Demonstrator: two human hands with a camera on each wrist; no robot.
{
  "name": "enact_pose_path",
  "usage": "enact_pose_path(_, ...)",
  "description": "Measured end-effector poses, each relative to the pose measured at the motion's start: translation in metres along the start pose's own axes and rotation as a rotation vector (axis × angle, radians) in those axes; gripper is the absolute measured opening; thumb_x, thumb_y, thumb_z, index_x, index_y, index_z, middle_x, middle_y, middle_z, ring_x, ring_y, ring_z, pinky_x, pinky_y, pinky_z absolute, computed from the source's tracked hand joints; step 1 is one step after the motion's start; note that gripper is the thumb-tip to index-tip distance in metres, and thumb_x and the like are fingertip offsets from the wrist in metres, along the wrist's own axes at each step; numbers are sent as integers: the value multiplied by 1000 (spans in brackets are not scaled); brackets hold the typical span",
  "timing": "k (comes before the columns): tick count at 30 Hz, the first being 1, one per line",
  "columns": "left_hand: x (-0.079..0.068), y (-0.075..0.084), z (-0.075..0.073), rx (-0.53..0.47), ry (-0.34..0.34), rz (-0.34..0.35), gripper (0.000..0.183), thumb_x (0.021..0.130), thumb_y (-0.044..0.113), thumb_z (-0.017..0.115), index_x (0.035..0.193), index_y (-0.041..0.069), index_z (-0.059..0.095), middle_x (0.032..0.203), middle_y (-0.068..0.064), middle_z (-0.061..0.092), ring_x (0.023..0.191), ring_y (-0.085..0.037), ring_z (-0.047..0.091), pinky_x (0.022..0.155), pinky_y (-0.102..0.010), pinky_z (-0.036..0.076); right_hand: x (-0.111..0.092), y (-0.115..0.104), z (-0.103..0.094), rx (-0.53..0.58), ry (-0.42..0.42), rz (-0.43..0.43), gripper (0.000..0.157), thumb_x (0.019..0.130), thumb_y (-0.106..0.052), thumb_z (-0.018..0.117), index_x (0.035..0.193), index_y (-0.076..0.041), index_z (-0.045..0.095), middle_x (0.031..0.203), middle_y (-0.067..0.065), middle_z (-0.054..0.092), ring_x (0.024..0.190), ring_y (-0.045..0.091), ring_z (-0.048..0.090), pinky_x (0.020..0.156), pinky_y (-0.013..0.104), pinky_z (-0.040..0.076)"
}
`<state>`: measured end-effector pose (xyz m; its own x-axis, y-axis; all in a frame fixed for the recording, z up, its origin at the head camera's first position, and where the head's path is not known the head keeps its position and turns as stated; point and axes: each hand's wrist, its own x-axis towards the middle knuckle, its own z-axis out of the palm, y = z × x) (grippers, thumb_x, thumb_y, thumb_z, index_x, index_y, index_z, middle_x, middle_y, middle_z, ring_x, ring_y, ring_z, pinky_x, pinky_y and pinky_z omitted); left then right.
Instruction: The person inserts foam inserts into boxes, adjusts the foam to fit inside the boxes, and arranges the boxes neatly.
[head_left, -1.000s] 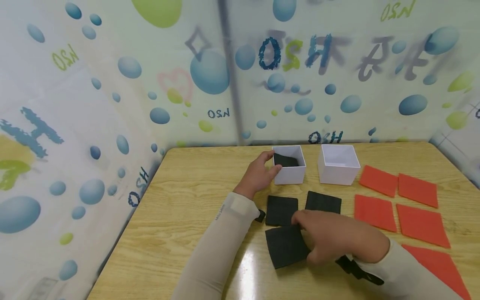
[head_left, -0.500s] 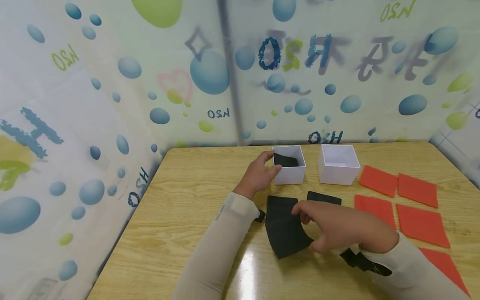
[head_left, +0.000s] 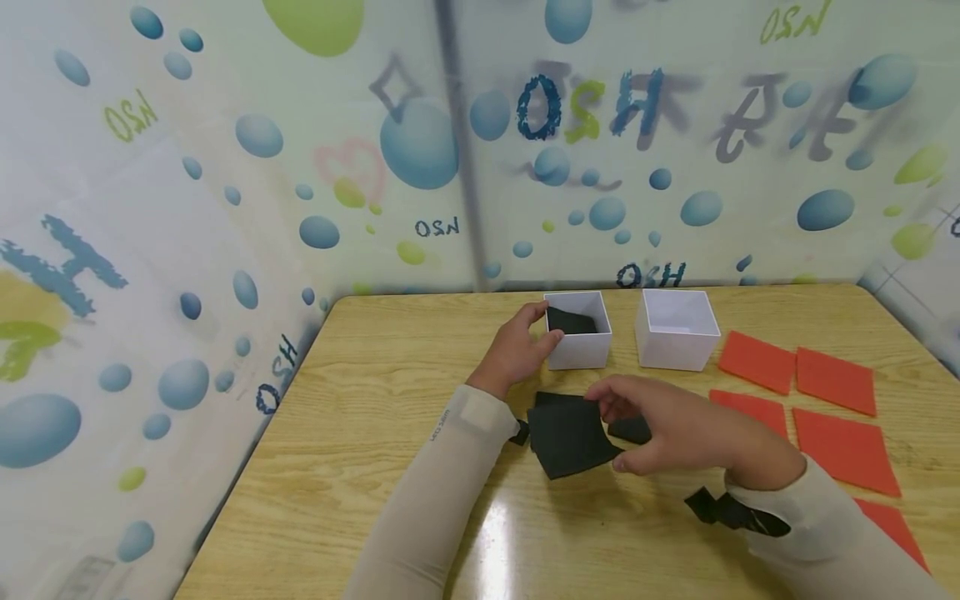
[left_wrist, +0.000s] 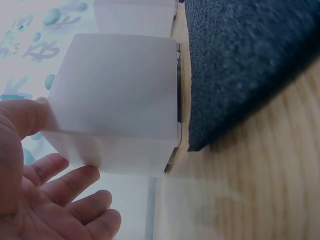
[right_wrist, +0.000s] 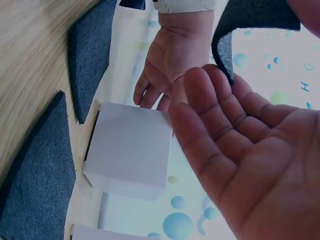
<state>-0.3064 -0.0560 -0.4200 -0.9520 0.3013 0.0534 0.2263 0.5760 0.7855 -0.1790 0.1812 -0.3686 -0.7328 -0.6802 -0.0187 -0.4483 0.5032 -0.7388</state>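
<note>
By the right hand [head_left: 675, 425], whose thumb and fingers are set well apart, 1 black square [head_left: 570, 442] is held at 2 corners of its right edge, so it is bent and lies to the left of the grip, above the table [head_left: 375, 400], with no clear long axis. Farther from the person, beyond this square, the white box [head_left: 577, 352] is found, and it is held at its near left corner by the left hand [head_left: 513, 354], which is the nearer hand to it.

The worktop [head_left: 390, 400] bears a white box [head_left: 578, 352], black squares [head_left: 631, 430] before it, another box [head_left: 677, 350] and red squares [head_left: 847, 450] to its right.
</note>
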Motion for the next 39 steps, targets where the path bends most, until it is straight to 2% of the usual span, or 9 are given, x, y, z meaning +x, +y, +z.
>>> enact_pose_path(5,0,0,0,1,1,11,64,105,36,65,162,17,42,165,-8,47,153,-25,42,125,-48,35,1,3,-2,22,70,-39,71,84,-23,90,141,0,55,118,3,63,109,28,65,101,38,58)
enact_pose_path(11,-1,1,-1,-3,2,11,64,105,36,65,162,17,42,164,-8,47,153,-26,43,125,-49,36,3,5,-3,14,137,-27,70,86,-25,90,142,0,57,116,2,63,108,26,65,102,40,58)
enact_pose_path(16,-2,3,-2,-7,-2,4,65,105,35,66,162,17,42,165,-8,46,153,-26,42,124,-49,36,4,8,-3,-5,194,-36,69,86,-26,90,141,0,58,115,1,64,107,25,66,100,46,58)
enact_pose_path(22,-2,2,-3,0,-6,0,65,104,37,65,162,17,42,165,-8,46,153,-26,43,124,-49,36,6,10,-3,-29,258,2,68,87,-24,89,144,-3,58,113,-1,64,108,27,65,101,46,57)
enact_pose_path(28,-1,3,-2,-6,-9,-9,65,105,34,67,162,17,41,165,-8,46,154,-26,42,125,-49,35,5,10,-4,-5,302,-38,67,89,-19,87,145,1,56,116,4,64,110,29,65,102,56,55)
enact_pose_path(33,-1,3,-1,-5,-6,-41,66,104,35,68,162,19,41,165,-6,46,154,-25,41,126,-49,34,5,11,-5,-12,357,-25,69,91,-19,85,148,0,53,123,8,65,115,26,63,105,58,52)
enact_pose_path(39,-1,3,-1,-6,-7,-37,67,104,36,69,162,19,42,165,-6,46,154,-26,41,125,-49,35,6,11,-5,-17,421,-9,68,92,-16,84,150,0,52,123,11,65,114,29,63,104,60,53)
